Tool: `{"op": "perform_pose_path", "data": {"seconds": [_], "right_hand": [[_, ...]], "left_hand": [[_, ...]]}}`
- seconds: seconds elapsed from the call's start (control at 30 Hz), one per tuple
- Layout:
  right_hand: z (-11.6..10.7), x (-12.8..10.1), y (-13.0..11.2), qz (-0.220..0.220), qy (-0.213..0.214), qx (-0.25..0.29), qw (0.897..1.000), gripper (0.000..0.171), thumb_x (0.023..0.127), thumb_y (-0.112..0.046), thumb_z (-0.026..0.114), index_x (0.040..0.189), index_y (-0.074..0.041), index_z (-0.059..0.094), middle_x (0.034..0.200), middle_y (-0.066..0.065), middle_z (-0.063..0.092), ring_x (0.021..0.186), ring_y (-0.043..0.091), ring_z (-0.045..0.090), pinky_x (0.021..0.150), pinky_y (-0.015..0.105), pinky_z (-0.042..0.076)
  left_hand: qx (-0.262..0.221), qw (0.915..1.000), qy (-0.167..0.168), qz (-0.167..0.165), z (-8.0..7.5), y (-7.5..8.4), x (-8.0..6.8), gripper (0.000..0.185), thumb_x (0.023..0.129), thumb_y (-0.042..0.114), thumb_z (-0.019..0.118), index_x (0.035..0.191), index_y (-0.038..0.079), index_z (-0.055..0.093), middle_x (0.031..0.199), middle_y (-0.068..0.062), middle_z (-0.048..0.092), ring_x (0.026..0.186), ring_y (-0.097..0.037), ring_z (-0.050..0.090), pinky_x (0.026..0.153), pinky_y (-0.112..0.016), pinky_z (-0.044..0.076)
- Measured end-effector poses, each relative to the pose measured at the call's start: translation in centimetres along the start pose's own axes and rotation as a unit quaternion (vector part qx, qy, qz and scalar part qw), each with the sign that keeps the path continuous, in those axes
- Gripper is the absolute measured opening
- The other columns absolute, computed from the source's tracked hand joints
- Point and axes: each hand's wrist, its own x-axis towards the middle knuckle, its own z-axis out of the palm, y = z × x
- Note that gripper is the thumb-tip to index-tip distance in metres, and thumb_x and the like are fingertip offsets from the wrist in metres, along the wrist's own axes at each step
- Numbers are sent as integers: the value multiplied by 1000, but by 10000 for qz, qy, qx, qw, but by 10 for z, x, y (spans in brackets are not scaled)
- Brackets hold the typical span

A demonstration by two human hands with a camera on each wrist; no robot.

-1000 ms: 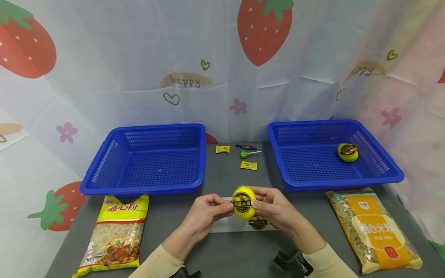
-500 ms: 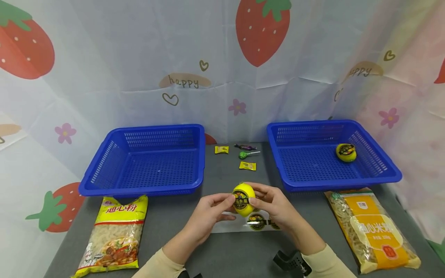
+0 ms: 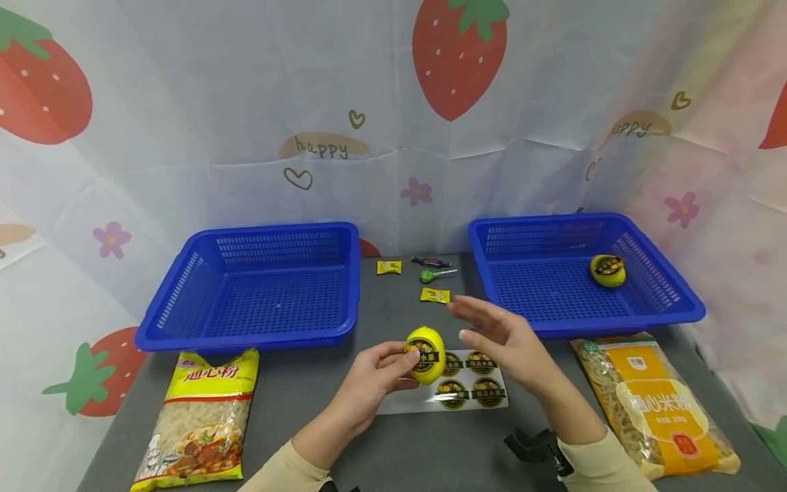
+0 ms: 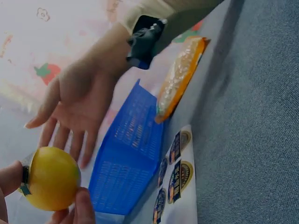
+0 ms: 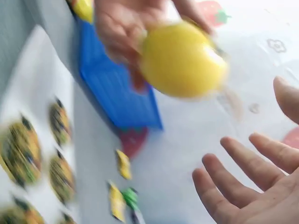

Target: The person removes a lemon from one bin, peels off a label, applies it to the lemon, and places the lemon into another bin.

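My left hand [image 3: 375,372] grips a yellow lemon [image 3: 425,354] with a dark round sticker on it, just above a white sticker sheet [image 3: 455,393] on the grey table. The lemon [image 4: 49,178] shows at the lower left of the left wrist view, and blurred [image 5: 182,60] in the right wrist view. My right hand [image 3: 501,335] hovers open to the right of the lemon, fingers spread and holding nothing; its palm [image 4: 81,100] also shows in the left wrist view. A second stickered lemon [image 3: 607,270] lies in the right blue basket [image 3: 676,311].
A left blue basket [image 3: 184,328] stands at the back left. Two noodle packets lie at the front: one on the left [image 3: 197,420], one on the right [image 3: 654,403]. Small candies [image 3: 434,295] and a green lollipop [image 3: 430,275] sit between the baskets.
My right hand has let go of the lemon and drawn off to the right, opening. The left hand keeps hold of the lemon. The sticker sheet now shows several round stickers.
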Motion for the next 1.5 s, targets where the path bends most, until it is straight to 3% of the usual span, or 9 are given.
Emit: {"op": "perform_pose_path", "data": {"seconds": [0.23,0.47,0.77,0.87,0.93,1.0,1.07,1.27,1.5], "right_hand": [[-68,-10,-18,19,1160,-1095,9872,50,101,-15,63,149,-19,50,142,12,60,126,4,58,94,14,51],[-133,-31,-20,485,1804,-1980,9622,53,101,-22,63,151,-24,47,137,-9,62,118,-8,57,90,4,46],[-193,-62,-2,758,2915,-2094,9303,52,98,-18,67,148,-16,53,122,-28,62,110,-14,55,85,-1,43],[-206,-73,5,1430,3240,-2481,9017,59,98,-32,67,153,-23,46,143,-15,57,130,10,55,101,12,45],[-212,-79,9,1883,3342,-2694,8834,67,98,-39,65,157,-21,39,159,2,43,139,36,47,111,37,46],[-217,-85,13,2274,3305,-2980,8662,74,98,-45,62,160,-18,32,165,17,26,139,59,33,110,63,38],[-223,-89,19,2453,3137,-3247,8579,81,98,-46,61,160,-7,25,164,28,15,139,65,24,106,77,28],[-231,-97,38,2867,2419,-3440,8608,95,98,-51,58,157,7,10,155,44,14,133,67,27,105,79,26],[-231,-100,46,2899,2160,-3392,8685,97,100,-54,52,156,5,1,160,35,0,138,68,14,108,78,18]], "left_hand": [[-86,9996,135,-214,4,2,2,55,97,31,69,134,-5,50,126,-22,67,102,-20,70,88,-38,60],[-57,9996,-138,-250,8,2,4,56,99,32,66,139,-5,52,128,-20,66,104,-19,69,89,-37,59],[-196,9989,-269,-328,14,2,8,52,100,31,65,135,-5,52,126,-19,67,101,-19,69,87,-35,60],[-237,9987,-283,-340,15,2,10,52,100,32,66,135,-5,53,125,-19,67,98,-19,70,87,-35,60],[-277,9986,-290,-347,16,1,12,51,100,31,66,134,-5,53,124,-19,68,96,-20,70,87,-36,60],[-309,9985,-313,-335,18,0,15,51,100,31,66,133,-5,54,123,-19,68,96,-21,71,88,-38,60],[-347,9982,-351,-340,20,-1,19,50,100,31,66,132,-6,54,121,-20,68,96,-21,71,89,-40,60],[-508,9970,-369,-460,32,0,30,49,100,32,64,131,-6,55,120,-20,67,94,-21,71,88,-38,60],[-609,9959,-348,-576,54,5,49,49,101,34,63,130,-5,58,118,-20,67,93,-22,70,88,-37,60]]}}
